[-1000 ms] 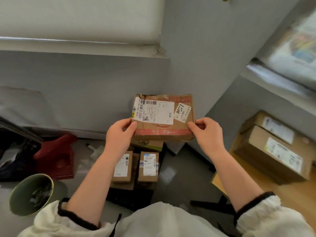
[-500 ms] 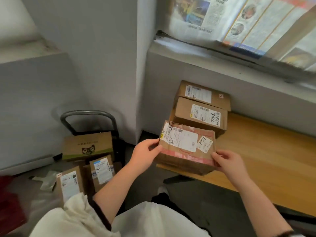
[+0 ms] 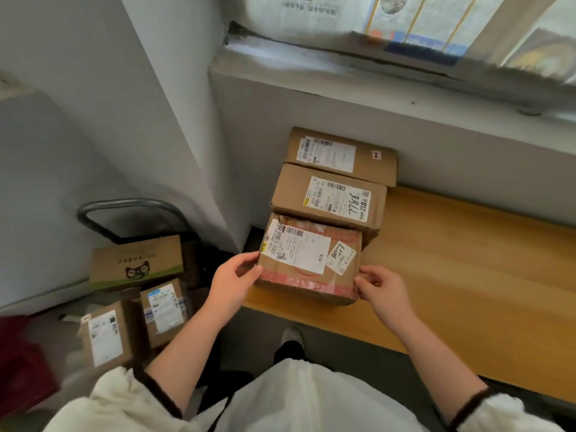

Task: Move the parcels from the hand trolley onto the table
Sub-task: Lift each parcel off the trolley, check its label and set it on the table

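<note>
A brown parcel with red tape and white labels (image 3: pixel 311 280) sits on the left front corner of the wooden table (image 3: pixel 452 275), pushed against a second parcel (image 3: pixel 330 198). A third parcel (image 3: pixel 339 154) lies behind, by the wall. My left hand (image 3: pixel 233 282) grips the taped parcel's left side. At its right front corner, my right hand (image 3: pixel 383 291) holds it with thumb and curled fingers. The hand trolley (image 3: pixel 124 207) stands on the floor at the left, carrying a cat-logo box (image 3: pixel 137 263) and two small labelled parcels (image 3: pixel 165 310) (image 3: pixel 106 335).
A grey wall pillar (image 3: pixel 174 120) rises between the trolley and the table. A ledge under a newspaper-covered window (image 3: pixel 405 98) runs behind the table. A red object (image 3: pixel 18 353) lies on the floor at far left. Bare wood shows right of the parcels.
I turned from the trolley to the table, carrying the taped parcel to the right. It has come down onto the table's front corner, against the second parcel.
</note>
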Tool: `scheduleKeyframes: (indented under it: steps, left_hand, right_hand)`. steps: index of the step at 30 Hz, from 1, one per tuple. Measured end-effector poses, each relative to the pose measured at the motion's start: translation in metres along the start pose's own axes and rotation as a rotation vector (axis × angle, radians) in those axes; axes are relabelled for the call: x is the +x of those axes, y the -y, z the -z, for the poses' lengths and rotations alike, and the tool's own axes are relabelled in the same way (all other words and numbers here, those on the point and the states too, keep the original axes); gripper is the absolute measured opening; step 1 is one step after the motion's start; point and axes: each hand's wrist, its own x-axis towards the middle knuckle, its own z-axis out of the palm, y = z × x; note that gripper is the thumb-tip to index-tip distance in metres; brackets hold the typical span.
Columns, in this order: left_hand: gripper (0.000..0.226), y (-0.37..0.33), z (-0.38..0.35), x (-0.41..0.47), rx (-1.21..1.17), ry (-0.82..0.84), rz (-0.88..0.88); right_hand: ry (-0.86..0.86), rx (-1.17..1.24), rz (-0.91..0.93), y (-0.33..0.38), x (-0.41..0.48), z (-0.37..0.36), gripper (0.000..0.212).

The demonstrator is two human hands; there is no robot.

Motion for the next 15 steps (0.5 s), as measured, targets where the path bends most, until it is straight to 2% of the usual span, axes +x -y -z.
scheduleKeyframes:
  steps: [4, 8, 10, 12, 15]
  left_hand:
    - [0.026, -0.004, -0.003, 0.001, -0.039, -0.034, 0.017]
    - [0.025, -0.004, -0.004, 0.001, -0.027, -0.044, 0.009]
    - [0.027, -0.005, -0.002, 0.002, -0.036, -0.044, 0.009]
    - [0.032, -0.009, 0.002, 0.003, -0.101, -0.071, 0.021]
    - [0.041, -0.015, 0.02, 0.003, -0.15, -0.177, 0.002]
  right_hand:
    - [0.015, -0.021, 0.013, -0.004, 0.007, 0.001, 0.026]
    - [0.048, -0.102, 0.038, -0.001, 0.016, 0.005, 0.013]
    - [0.041, -0.145, 0.039, 0.004, 0.016, 0.007, 0.024]
    - [-0.076, -0.174, 0.072, 0.016, 0.014, 0.009, 0.041]
    - [-0.245, -0.279, 0.318, 0.049, 0.006, 0.007, 0.044]
